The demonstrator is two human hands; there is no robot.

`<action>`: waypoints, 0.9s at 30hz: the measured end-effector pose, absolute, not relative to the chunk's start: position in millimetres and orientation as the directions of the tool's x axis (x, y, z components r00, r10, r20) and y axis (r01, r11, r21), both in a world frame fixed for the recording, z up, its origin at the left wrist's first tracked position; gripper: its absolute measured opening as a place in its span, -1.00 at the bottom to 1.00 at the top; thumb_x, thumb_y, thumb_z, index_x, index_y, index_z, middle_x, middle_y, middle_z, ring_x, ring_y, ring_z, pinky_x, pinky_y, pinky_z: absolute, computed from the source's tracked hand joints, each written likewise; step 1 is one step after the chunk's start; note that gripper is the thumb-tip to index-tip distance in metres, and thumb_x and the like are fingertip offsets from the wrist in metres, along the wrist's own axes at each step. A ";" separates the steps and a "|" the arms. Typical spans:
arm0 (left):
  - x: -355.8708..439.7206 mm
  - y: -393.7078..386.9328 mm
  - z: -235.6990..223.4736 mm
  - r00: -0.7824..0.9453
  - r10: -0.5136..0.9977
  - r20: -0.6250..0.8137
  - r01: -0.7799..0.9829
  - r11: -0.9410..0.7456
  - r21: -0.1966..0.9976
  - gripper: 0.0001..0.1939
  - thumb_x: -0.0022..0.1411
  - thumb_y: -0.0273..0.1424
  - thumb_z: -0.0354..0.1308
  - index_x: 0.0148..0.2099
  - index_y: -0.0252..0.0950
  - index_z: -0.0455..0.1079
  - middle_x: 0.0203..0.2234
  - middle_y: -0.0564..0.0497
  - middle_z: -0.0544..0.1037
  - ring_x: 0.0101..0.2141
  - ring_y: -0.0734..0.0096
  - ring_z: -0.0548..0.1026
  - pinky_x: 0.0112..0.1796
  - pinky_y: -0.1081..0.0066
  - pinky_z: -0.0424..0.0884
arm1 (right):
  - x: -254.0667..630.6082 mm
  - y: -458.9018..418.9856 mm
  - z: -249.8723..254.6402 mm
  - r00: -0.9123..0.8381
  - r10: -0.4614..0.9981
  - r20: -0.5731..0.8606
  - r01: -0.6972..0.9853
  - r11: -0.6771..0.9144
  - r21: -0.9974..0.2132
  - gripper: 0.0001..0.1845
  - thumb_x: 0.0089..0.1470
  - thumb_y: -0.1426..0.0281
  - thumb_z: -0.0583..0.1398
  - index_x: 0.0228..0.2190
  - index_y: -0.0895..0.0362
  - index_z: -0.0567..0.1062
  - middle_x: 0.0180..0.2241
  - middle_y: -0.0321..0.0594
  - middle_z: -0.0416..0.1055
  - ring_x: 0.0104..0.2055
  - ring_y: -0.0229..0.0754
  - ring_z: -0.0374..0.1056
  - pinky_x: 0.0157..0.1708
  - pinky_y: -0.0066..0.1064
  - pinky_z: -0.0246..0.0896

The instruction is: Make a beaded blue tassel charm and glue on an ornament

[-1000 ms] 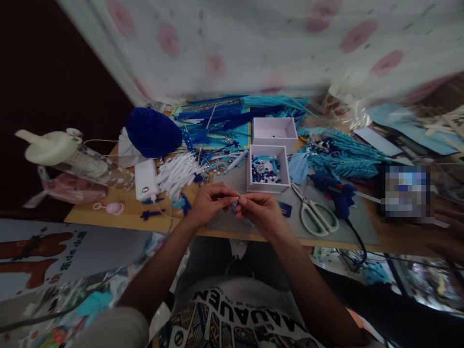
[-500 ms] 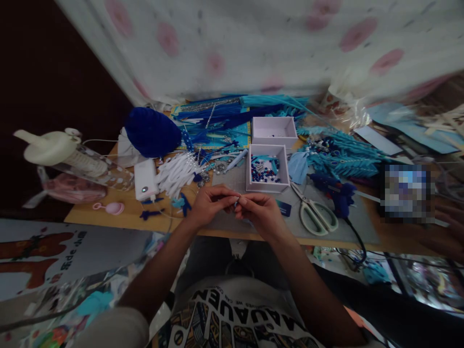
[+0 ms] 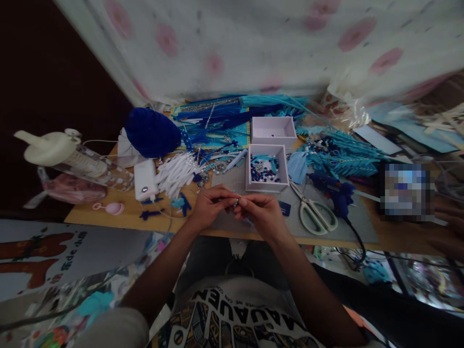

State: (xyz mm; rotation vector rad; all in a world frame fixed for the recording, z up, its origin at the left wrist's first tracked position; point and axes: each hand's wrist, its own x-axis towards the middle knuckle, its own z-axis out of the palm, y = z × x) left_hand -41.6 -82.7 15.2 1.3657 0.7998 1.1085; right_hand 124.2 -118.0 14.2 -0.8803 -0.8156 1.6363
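My left hand (image 3: 212, 207) and my right hand (image 3: 261, 212) meet fingertip to fingertip above the front of the grey mat (image 3: 228, 226). Both are closed in a pinch around something tiny with a pale glint, too small to name. Just beyond them stands a white box (image 3: 267, 188) holding blue, red and silver beads. A dark blue card (image 3: 284, 208) lies beside my right hand, and white-handled scissors (image 3: 314, 216) rest farther right. Left of my left hand are dark blue fuzzy pieces (image 3: 151, 213) and a bundle of white fuzzy strips (image 3: 176, 173).
A second white box (image 3: 273, 128) stands behind the first. To the right lie a blue glue gun (image 3: 335, 193) with its cord and turquoise fuzzy stems (image 3: 348, 157). A power bank (image 3: 145, 180) and a clear bottle (image 3: 87, 162) are leftward. Another person's hand (image 3: 449, 224) shows far right.
My hands keep the same pinch in almost the same place. The other person's hand at the far right has shifted slightly; the rest looks unchanged.
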 end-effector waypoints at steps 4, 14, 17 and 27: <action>-41.7 -83.2 13.5 0.331 0.930 0.157 -0.155 -0.111 0.982 -0.84 0.10 -0.26 0.41 -0.29 -0.22 0.67 -0.45 0.01 0.55 -0.55 0.55 0.47 -0.52 0.52 0.46 | 123.8 -119.0 15.3 -0.162 0.975 -0.153 -0.477 -0.213 -0.852 -0.76 -0.11 0.18 0.47 -0.47 0.08 0.69 -0.54 -0.25 0.57 -0.56 -0.28 0.46 -0.51 -0.48 0.40; -43.2 -87.2 11.5 0.289 0.926 0.243 -0.034 -0.244 0.969 -0.81 0.17 -0.23 0.36 -0.23 -0.20 0.68 -0.43 -0.03 0.58 -0.49 0.48 0.51 -0.48 0.49 0.47 | 122.5 -121.2 15.3 -0.135 0.980 -0.143 -0.470 -0.191 -0.862 -0.76 -0.10 0.17 0.47 -0.46 0.07 0.69 -0.52 -0.24 0.58 -0.55 -0.27 0.46 -0.49 -0.44 0.43; -42.2 -89.6 12.1 0.260 0.917 0.302 0.005 -0.314 0.949 -0.81 0.21 -0.23 0.33 -0.21 -0.19 0.68 -0.44 -0.03 0.58 -0.46 0.45 0.51 -0.45 0.46 0.47 | 122.4 -122.5 14.5 -0.132 0.984 -0.120 -0.459 -0.168 -0.872 -0.80 -0.05 0.19 0.44 -0.45 0.06 0.70 -0.51 -0.24 0.59 -0.52 -0.26 0.47 -0.47 -0.44 0.44; -46.0 -90.9 10.6 0.278 0.918 0.283 -0.007 -0.293 0.956 -0.84 0.20 -0.26 0.34 -0.23 -0.21 0.67 -0.42 -0.02 0.59 -0.50 0.48 0.50 -0.48 0.47 0.44 | 124.8 -123.9 20.4 -0.128 0.990 -0.061 -0.328 -0.101 -0.939 -0.82 -0.02 0.19 0.42 -0.44 0.04 0.71 -0.51 -0.24 0.61 -0.53 -0.23 0.48 -0.47 -0.41 0.44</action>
